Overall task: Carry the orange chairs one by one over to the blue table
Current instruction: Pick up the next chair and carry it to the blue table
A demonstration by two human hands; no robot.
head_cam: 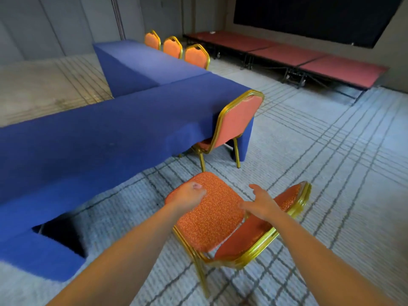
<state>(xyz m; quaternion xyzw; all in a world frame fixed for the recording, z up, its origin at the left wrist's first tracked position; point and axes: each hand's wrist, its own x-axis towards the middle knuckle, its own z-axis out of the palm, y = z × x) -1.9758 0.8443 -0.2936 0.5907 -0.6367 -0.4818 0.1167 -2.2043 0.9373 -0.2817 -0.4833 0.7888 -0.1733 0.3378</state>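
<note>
While by tbl (132, 120): 5 orange chrs (212, 215) (237, 120) (195, 55) (172, 47) (152, 40)

We count five orange-cushioned chairs with gold metal frames (209, 217) — one blue cloth-draped table run (110, 133), its sections not separable by eye — three low red-topped stage platforms on black frames (280, 53). One dark wall panel (309, 16).
</note>
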